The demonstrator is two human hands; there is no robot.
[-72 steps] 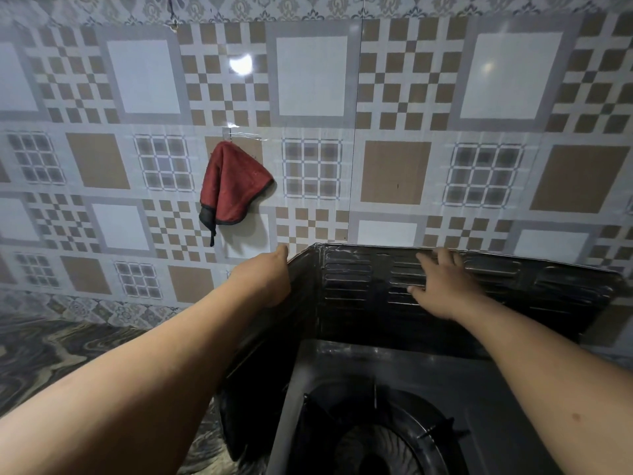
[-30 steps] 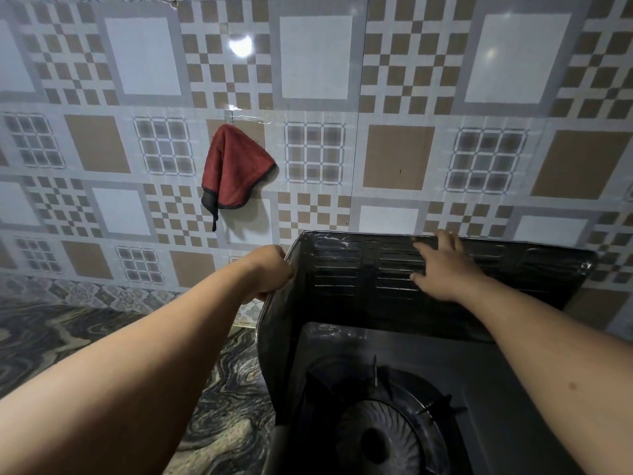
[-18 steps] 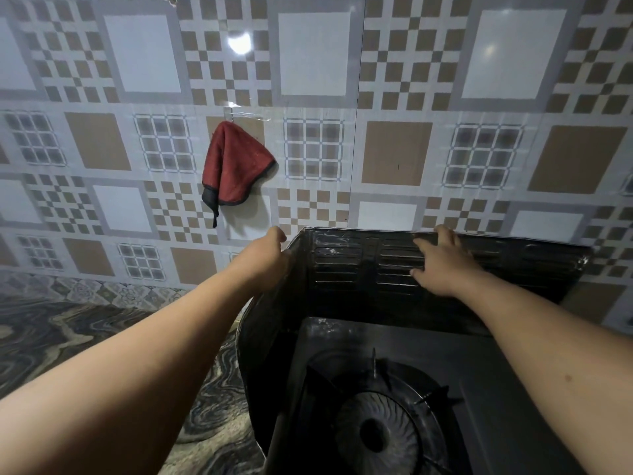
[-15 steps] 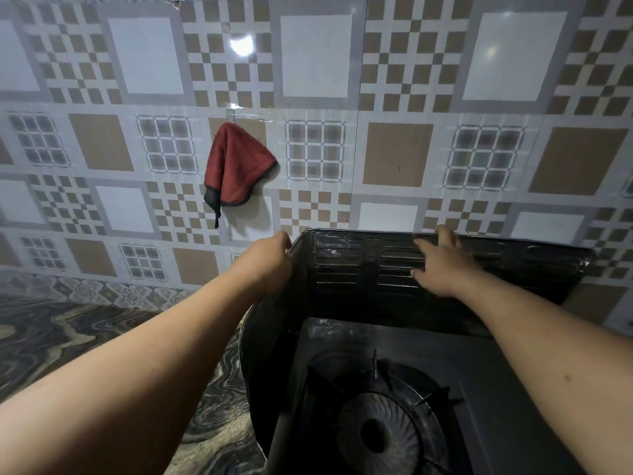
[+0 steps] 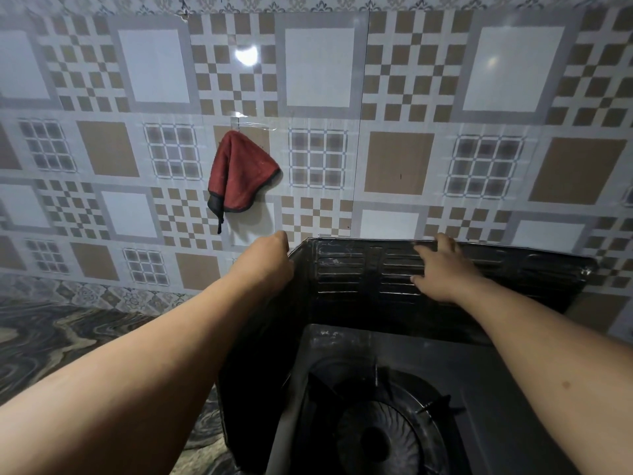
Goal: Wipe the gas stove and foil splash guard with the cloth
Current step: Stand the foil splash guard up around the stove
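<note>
Wiping has not begun, we judge: the red cloth [image 5: 239,173] hangs on the tiled wall [image 5: 397,97], above and left of the stove [image 5: 496,371], held by neither hand. Our left hand [image 5: 267,262] curls over the top corner of the dark splash guard [image 5: 346,272]; our right hand [image 5: 442,269] lies on its back panel, fingers spread flat. The burner [image 5: 376,437] sits below, the marbled tabletop [image 5: 68,337] to the left. Nothing blocks the reach to the cloth.
</note>
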